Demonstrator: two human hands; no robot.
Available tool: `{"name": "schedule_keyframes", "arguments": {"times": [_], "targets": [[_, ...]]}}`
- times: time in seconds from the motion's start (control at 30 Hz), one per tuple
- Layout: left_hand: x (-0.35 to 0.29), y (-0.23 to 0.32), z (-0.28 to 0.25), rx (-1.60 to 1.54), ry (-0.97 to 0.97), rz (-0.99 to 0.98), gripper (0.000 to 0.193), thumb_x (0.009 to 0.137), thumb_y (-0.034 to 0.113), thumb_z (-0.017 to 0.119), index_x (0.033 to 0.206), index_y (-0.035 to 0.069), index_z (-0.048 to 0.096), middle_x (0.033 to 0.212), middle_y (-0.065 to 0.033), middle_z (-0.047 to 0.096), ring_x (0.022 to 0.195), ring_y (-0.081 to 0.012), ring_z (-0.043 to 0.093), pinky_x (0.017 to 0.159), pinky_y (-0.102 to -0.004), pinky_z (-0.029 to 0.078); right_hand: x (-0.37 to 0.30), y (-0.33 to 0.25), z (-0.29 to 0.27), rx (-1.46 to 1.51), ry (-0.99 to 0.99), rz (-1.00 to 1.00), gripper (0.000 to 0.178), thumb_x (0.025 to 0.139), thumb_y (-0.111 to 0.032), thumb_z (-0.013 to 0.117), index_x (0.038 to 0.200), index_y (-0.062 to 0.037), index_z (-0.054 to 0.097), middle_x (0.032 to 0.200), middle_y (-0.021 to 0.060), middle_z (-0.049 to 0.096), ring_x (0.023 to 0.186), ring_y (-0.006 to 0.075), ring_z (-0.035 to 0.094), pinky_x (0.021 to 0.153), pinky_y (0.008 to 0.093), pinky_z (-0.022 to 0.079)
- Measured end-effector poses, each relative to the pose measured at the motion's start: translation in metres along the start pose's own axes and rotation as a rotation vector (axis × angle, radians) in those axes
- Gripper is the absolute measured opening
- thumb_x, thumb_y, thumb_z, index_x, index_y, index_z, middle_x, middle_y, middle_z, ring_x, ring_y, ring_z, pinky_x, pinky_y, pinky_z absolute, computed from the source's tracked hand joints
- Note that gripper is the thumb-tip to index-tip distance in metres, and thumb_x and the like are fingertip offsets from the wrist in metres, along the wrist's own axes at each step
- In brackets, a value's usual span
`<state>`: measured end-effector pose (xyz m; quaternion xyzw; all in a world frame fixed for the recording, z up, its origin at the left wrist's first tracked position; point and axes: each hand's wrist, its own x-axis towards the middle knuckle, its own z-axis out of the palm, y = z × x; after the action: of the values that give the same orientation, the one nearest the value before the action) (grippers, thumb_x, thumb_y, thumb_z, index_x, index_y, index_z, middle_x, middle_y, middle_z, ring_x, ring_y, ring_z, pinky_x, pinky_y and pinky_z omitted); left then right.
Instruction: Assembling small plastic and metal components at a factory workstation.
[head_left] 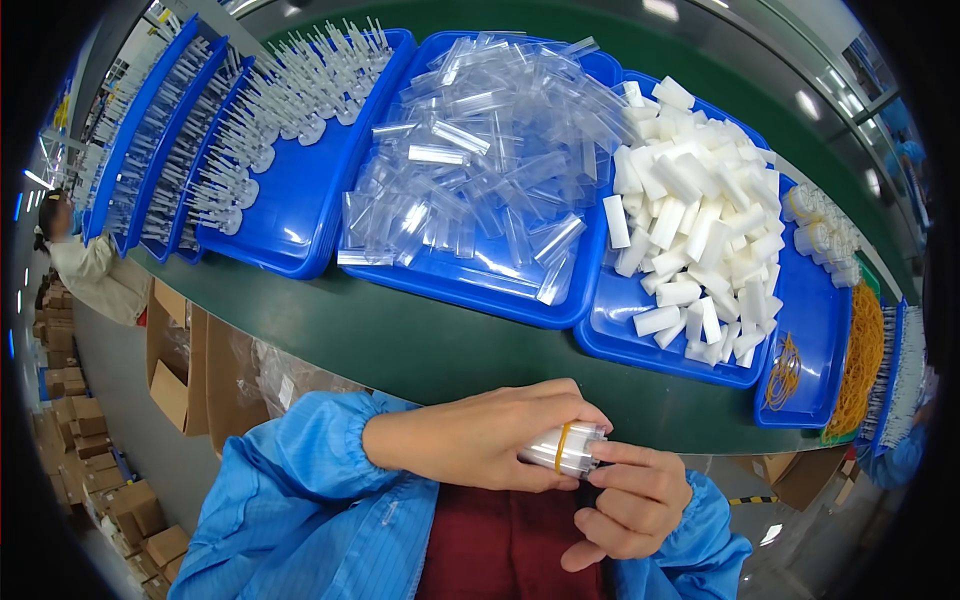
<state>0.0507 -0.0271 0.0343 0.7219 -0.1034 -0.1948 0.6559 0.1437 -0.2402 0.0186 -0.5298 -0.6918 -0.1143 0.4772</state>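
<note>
Left hand: here's the grip, the left hand [490,432] wrapped round a banded bundle [562,452], thumb over the top and fingers curled below.
Right hand: in from the lower right comes the right hand [632,497], fingertips up against the bundle's right end, the other fingers loosely bent, the thumb standing apart lower down, so no full grasp on this side.
Bundle: right of centre in the lower half, lying tilted across the hands, clear plastic at its end, white showing through, and a yellow-orange rubber band [565,447] round its middle.
Sleeves: blue on both arms, the left sleeve [290,495] filling the lower left, dark red cloth [505,545] between them at the bottom.
Clear plastic: top centre, a big heap of clear pieces [480,165] spread over a blue tray [450,290].
White pieces: just right of that, short white blocks [700,220] piled in another blue tray [630,335].
Rubber bands: a small cluster [784,375] at right in a blue tray, a far larger orange heap [858,350] beside it.
Upper right: small clear bundles [825,240] grouped together.
Upper left: stemmed pieces [290,90] bristling from blue trays.
Worktop: green table [350,330] curving beneath it all.
Far left: a person [95,270] in a pale top, cardboard boxes [135,505] stacked below.
</note>
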Motion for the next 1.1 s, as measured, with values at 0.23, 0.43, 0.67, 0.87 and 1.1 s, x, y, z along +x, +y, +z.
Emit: {"name": "schedule_keyframes", "arguments": {"times": [0.23, 0.43, 0.67, 0.87, 1.1], "targets": [[-0.002, 0.000, -0.002, 0.014, -0.032, 0.008, 0.056, 0.088, 0.013, 0.076, 0.137, 0.006, 0.051, 0.115, -0.0119, 0.055, 0.105, -0.0297, 0.061, 0.086, -0.0382, 0.052, 0.004, 0.000, -0.005, 0.003, -0.098, -0.036, 0.048, 0.086, -0.059, 0.071, 0.078, -0.0134, 0.058, 0.078, -0.0002, 0.048, 0.074, 0.0150, 0.053, 0.076, 0.0378, 0.065], [-0.001, 0.000, 0.000, 0.071, -0.030, 0.000, 0.055, 0.085, 0.007, 0.075, 0.136, 0.007, 0.051, 0.115, -0.0126, 0.055, 0.099, -0.0325, 0.063, 0.081, -0.0396, 0.054, 0.006, 0.004, -0.002, 0.146, -0.047, 0.056, 0.051, 0.085, -0.059, 0.072, 0.071, -0.0125, 0.056, 0.074, 0.0012, 0.048, 0.067, 0.0171, 0.052, 0.067, 0.0358, 0.062], [-0.003, 0.003, -0.001, 0.224, 0.186, 0.086, 0.057, 0.079, 0.003, 0.078, 0.132, 0.007, 0.056, 0.112, -0.0132, 0.060, 0.098, -0.0334, 0.065, 0.081, -0.0397, 0.054, -0.005, 0.005, -0.010, 0.202, 0.097, 0.212, 0.045, 0.088, -0.051, 0.074, 0.083, -0.0073, 0.063, 0.086, 0.0065, 0.056, 0.081, 0.0237, 0.061, 0.075, 0.0423, 0.064], [-0.001, 0.006, 0.001, 0.334, 0.377, 0.069, 0.063, 0.081, 0.006, 0.080, 0.138, 0.007, 0.053, 0.117, -0.0145, 0.062, 0.103, -0.0320, 0.064, 0.088, -0.0382, 0.053, -0.012, 0.006, -0.009, 0.076, 0.086, 0.478, 0.030, 0.080, -0.025, 0.082, 0.097, -0.0073, 0.065, 0.101, 0.0095, 0.060, 0.090, 0.0284, 0.062, 0.081, 0.0432, 0.057], [0.004, 0.003, 0.004, -0.092, 0.340, -0.012, 0.075, 0.099, 0.011, 0.060, 0.160, -0.002, 0.018, 0.153, -0.0176, 0.039, 0.143, -0.0251, 0.037, 0.117, -0.0375, 0.030, 0.008, 0.005, 0.016, -0.192, 0.039, 0.623, 0.087, 0.067, -0.016, 0.090, 0.141, -0.0006, 0.048, 0.130, 0.0201, 0.060, 0.112, 0.0362, 0.062, 0.097, 0.0447, 0.049]]}}
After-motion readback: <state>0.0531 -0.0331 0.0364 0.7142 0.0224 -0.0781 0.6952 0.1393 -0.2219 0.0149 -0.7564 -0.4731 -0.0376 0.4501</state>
